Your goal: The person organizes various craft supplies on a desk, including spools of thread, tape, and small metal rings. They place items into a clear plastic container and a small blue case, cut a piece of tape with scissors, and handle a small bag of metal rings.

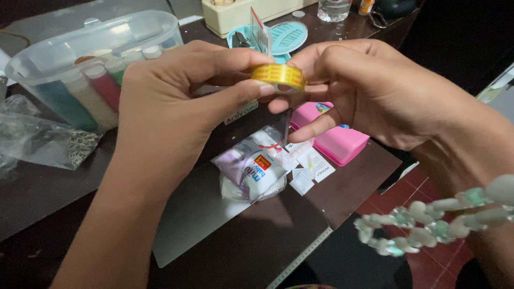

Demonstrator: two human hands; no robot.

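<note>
- Left hand (166, 107) fingers pinching yellow tape roll (278, 77).
- Right hand (369, 91) fingers gripping same roll from opposite side.
- Above dark counter (257, 246), pink box (334, 136) below.

I see my left hand (171, 101) and right hand (369, 91) meeting over the dark table (257, 246), both pinching a small yellow roll of tape (278, 77). Beneath lie a plastic packet (251, 171) and a pink case (334, 139); a clear tub of tubes (80, 59) sits left, and a bead bracelet (428, 222) hangs at the right wrist.
</note>
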